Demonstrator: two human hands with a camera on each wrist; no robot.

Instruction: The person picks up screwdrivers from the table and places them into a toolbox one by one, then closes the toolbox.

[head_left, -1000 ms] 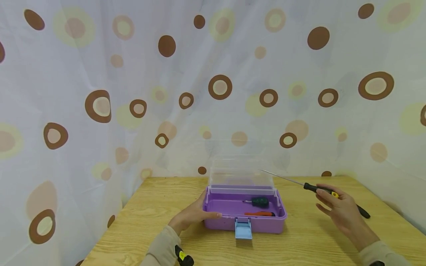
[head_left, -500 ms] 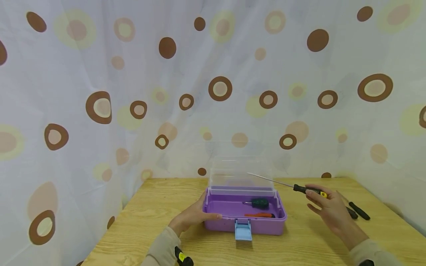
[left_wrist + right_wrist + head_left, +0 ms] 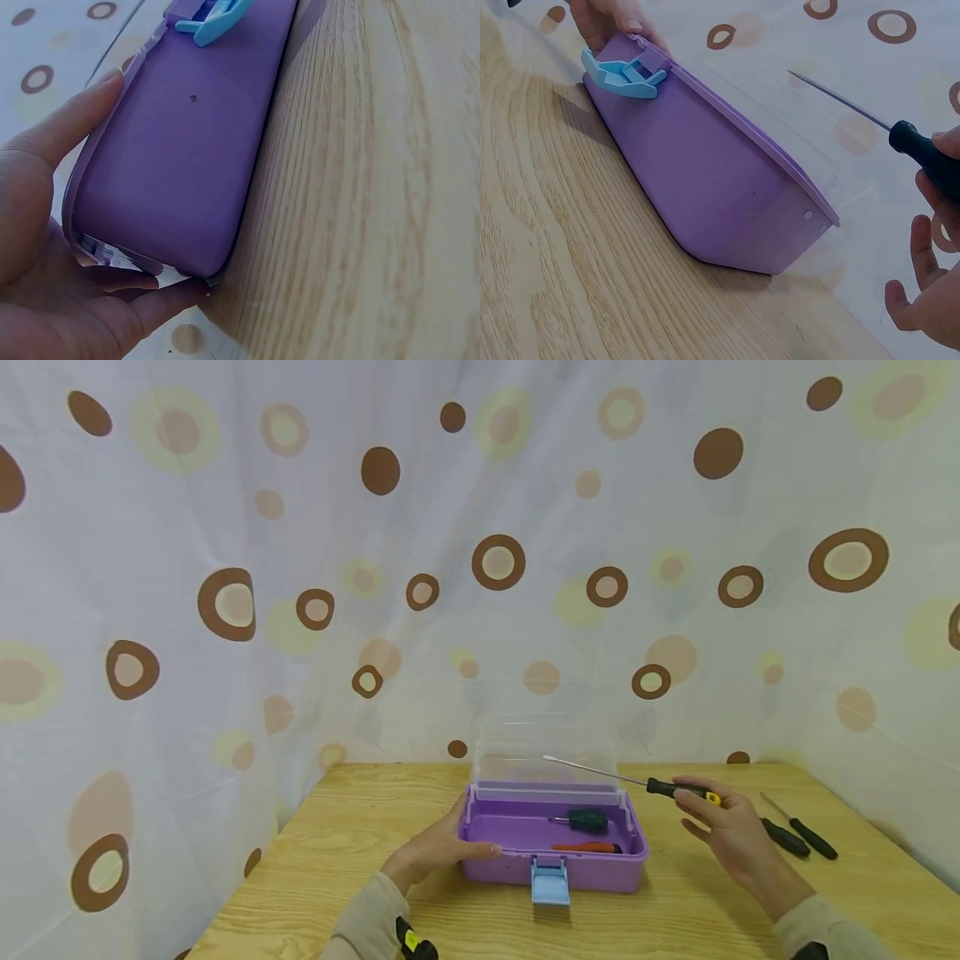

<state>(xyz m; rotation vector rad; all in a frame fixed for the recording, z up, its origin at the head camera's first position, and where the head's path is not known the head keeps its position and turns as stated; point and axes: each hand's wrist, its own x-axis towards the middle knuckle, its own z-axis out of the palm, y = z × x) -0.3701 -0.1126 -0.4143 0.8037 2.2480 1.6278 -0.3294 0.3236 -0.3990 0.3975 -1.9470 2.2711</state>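
A long screwdriver (image 3: 660, 788) with a black and yellow handle is in my right hand (image 3: 735, 843), pinched between thumb and fingers. Its thin metal shaft points left, over the right part of a purple toolbox (image 3: 517, 870). My left hand (image 3: 431, 847) grips the box's left end, the thumb lying along the front rim and the other fingers at the end wall (image 3: 142, 292). Inside the box lie a short dark green screwdriver (image 3: 587, 820) and an orange-red handled tool (image 3: 588, 847). The clear lid (image 3: 543, 752) stands raised behind, and the light blue latch (image 3: 551, 883) hangs down in front.
Two more dark-handled tools lie on the wooden table (image 3: 360, 827) right of my right hand: a screwdriver (image 3: 813, 839) with its thin shaft showing, and a black handle (image 3: 785, 838) partly hidden by the hand. A dotted curtain (image 3: 420, 635) hangs behind the table.
My right hand has carried the long screwdriver leftward, bringing its tip over the toolbox. The two tools on the right are now more exposed. My left hand stays at the box.
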